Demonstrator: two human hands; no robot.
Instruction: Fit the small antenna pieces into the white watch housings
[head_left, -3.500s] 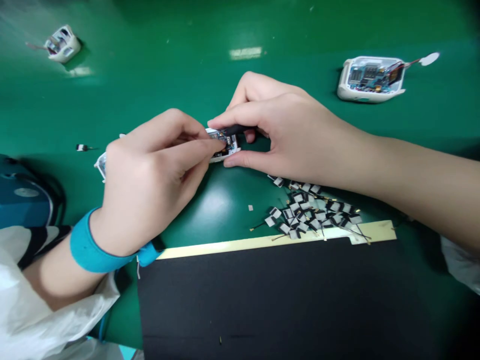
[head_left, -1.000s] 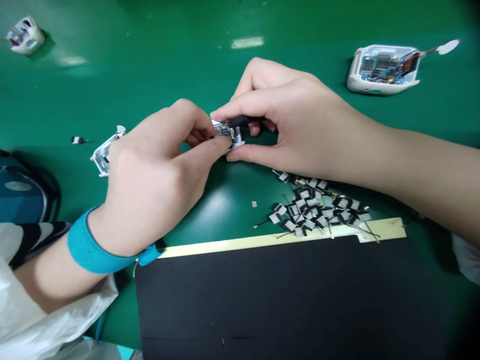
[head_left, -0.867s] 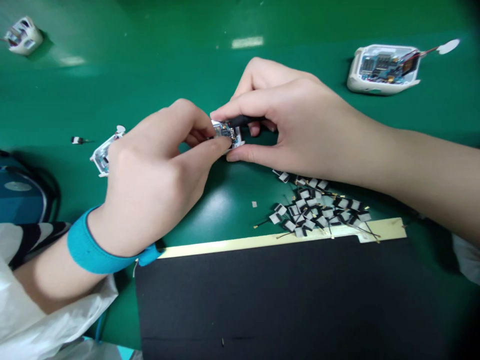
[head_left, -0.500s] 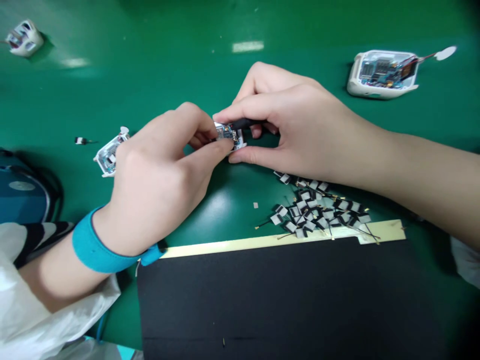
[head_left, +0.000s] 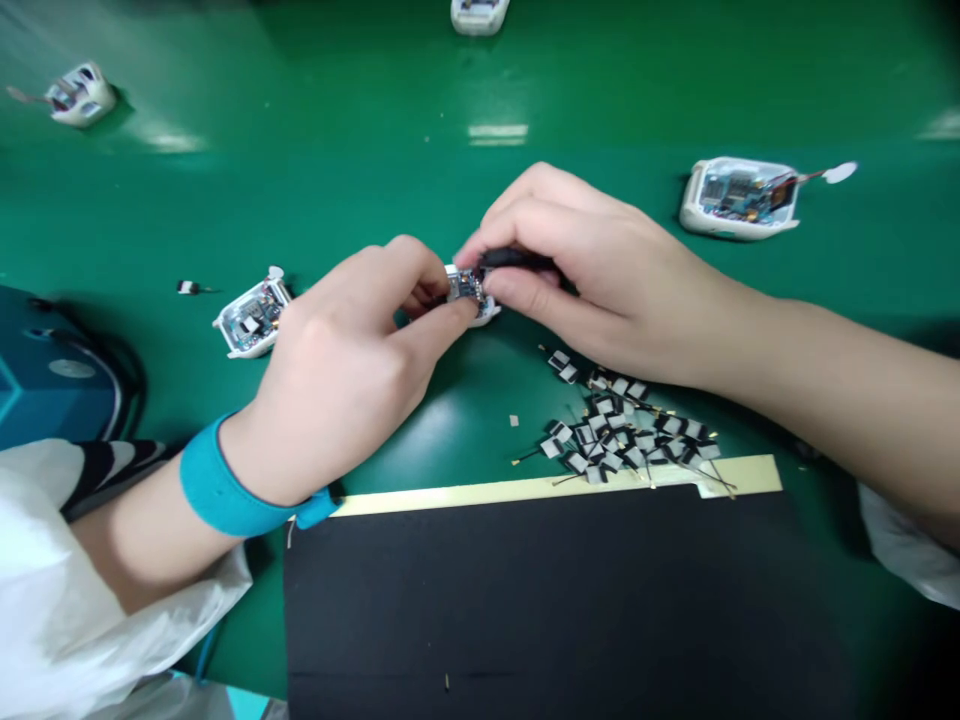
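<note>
Well, both hands meet at one small casing [head_left: 487, 314], near the middle of the green tabletop [head_left: 420, 130] and beyond the far edge of the black sheet [head_left: 525, 600]. The left hand [head_left: 341, 355] is drawn into a pinch on the casing's left end, its thumb tip over the circuit board [head_left: 463, 285] inside. The right hand [head_left: 592, 260] is curled tightly around a black tool [head_left: 517, 260], thumb and forefinger almost together; whether the tool's tip touches the board, I cannot tell.

With that thumb so near the tip, a slip could jab skin or scrape a part of the board, and a fingertip grip this slight might let the casing tilt. A drop of the right forearm could drag the heap of small leaded pieces [head_left: 615, 420], whose thin wires overlap and could snag.

As for containers, the held casing has its board partly hidden by the thumb. Beside the left hand, another casing [head_left: 244, 350] carries a board with a black-and-white piece on it. Toward the tabletop's right edge, a third casing [head_left: 720, 228] contains a board, its lead ending in a pale disc [head_left: 840, 173] outside the wall. Toward the far left corner sits a fourth casing [head_left: 94, 108], contents too small to read
</note>
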